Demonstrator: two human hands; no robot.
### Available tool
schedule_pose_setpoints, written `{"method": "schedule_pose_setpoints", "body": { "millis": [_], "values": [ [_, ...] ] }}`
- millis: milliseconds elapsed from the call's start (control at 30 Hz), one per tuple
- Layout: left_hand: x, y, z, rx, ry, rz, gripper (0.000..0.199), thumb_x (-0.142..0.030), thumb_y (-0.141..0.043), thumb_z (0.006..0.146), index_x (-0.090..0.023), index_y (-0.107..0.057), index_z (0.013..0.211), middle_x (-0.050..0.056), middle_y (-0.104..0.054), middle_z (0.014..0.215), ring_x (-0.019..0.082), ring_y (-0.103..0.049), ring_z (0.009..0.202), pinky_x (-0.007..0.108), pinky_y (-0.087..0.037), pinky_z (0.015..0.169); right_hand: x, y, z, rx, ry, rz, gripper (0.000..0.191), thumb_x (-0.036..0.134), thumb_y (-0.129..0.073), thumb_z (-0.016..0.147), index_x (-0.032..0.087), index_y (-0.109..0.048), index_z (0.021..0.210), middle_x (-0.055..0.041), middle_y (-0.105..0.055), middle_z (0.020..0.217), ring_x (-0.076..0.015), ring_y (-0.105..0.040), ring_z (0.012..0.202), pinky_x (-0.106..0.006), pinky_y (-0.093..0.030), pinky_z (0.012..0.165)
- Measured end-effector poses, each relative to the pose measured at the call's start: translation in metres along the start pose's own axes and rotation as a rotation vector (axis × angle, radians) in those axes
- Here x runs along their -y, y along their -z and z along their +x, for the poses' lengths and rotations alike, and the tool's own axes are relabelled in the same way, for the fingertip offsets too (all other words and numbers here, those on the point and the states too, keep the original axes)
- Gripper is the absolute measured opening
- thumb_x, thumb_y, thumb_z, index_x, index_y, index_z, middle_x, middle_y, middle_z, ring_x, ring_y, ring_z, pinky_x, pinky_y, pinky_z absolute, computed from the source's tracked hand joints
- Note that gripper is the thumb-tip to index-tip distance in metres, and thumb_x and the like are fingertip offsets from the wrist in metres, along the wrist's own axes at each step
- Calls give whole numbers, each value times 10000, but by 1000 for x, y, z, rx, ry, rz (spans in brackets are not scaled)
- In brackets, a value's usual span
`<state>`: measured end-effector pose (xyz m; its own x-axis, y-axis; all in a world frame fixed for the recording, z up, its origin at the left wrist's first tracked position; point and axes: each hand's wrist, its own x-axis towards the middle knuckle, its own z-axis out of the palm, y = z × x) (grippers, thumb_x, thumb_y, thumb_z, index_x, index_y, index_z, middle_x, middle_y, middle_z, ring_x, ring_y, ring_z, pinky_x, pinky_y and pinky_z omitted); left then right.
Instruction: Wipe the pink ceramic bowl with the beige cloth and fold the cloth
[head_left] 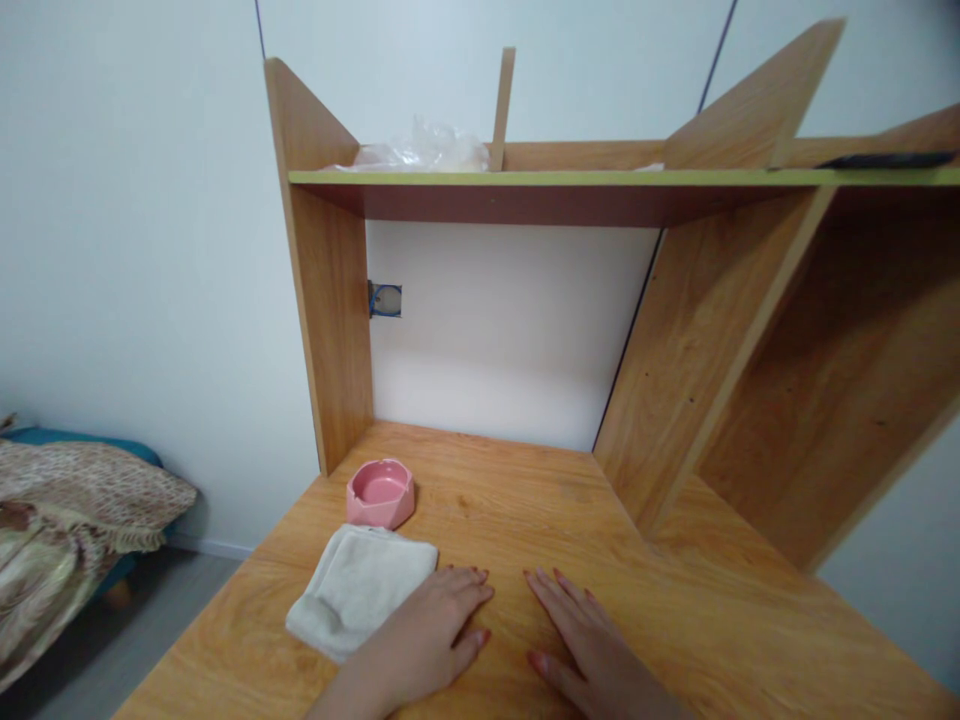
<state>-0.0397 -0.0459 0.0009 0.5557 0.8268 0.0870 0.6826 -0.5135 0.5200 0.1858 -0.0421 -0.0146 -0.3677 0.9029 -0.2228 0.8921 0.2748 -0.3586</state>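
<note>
My left hand [431, 640] lies flat on the wooden desk [495, 500], fingers stretched out and thumb apart, holding nothing. Just left of it is a folded whitish cloth [364, 585]; the hand and wrist overlap the cloth's right edge, and I cannot tell whether they touch it. Behind the cloth stands a pink angular ashtray [381, 493], its bowl showing no contents. My right hand [581, 640] also rests palm down on the desk with its fingers extended, a short gap to the right of the left hand. Nothing is in it.
A shelf [570, 180] spans above the desk, bearing a crumpled clear plastic bag [424, 150] and a dark flat object [885, 160]. Upright wooden panels [720, 350] rise at the right. A wall socket box [385, 300] sits open at the back left. Fabric covers a blue seat [82, 490].
</note>
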Motion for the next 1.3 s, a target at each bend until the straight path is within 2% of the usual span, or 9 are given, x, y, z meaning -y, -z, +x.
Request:
{"method": "schedule_pose_setpoints", "body": {
  "millis": [500, 767, 900, 1000, 1067, 1167, 1300],
  "values": [
    [0, -2, 0, -41, -20, 15, 369, -191, -419, 831, -208, -510, 1188, 50, -472, 1294, 175, -406, 1193, 326, -307, 1013, 3, 1, -1, -17, -14, -5, 651, 459, -397, 798, 180, -247, 1367, -30, -203, 1430, -222, -133, 1320, -393, -134, 1083],
    [3, -5, 1, -49, -32, 14, 357, -170, -394, 845, -209, -515, 1179, 53, -494, 1272, 157, -429, 1175, 313, -321, 1008, 2, -1, 0, 1, -9, -38, 648, 460, -364, 816, 166, -215, 1374, -34, -179, 1439, -220, -103, 1325, -400, -106, 1089],
    [-1, 0, 1, -108, -39, 32, 350, -162, -395, 835, -234, -525, 1152, 36, -420, 1337, 150, -397, 1202, 315, -319, 1012, 5, 1, -1, 8, -18, -30, 653, 471, -363, 817, 158, -222, 1372, -38, -179, 1438, -223, -102, 1325, -399, -106, 1089],
    [-2, 13, 4, -230, -32, 70, 381, -137, -404, 804, -244, -514, 1153, 24, -337, 1390, 156, -326, 1251, 345, -278, 1038, 5, 2, -2, 0, -9, -11, 652, 470, -378, 810, 164, -238, 1369, -39, -189, 1435, -225, -114, 1323, -403, -115, 1087],
    [6, 29, 8, -339, 28, 88, 402, -150, -399, 795, -215, -487, 1181, 50, -322, 1396, 183, -276, 1278, 394, -236, 1054, 5, 3, -3, -5, -8, -4, 644, 463, -384, 808, 176, -245, 1368, -32, -196, 1434, -221, -118, 1323, -398, -117, 1087],
    [31, 58, 17, -468, 240, 52, 449, -199, -459, 744, -127, -470, 1186, 132, -364, 1360, 253, -279, 1275, 441, -216, 1048, 7, 4, -4, -11, -11, 5, 635, 458, -373, 815, 175, -245, 1368, -29, -199, 1435, -214, -114, 1324, -392, -111, 1090],
    [76, 93, 25, -563, 510, -130, 463, -216, -490, 698, -78, -486, 1140, 161, -462, 1279, 276, -393, 1208, 387, -284, 1017, 9, 5, -5, -10, -18, 17, 639, 446, -376, 816, 156, -241, 1369, -42, -194, 1438, -222, -106, 1326, -407, -100, 1091]
  ]
}}
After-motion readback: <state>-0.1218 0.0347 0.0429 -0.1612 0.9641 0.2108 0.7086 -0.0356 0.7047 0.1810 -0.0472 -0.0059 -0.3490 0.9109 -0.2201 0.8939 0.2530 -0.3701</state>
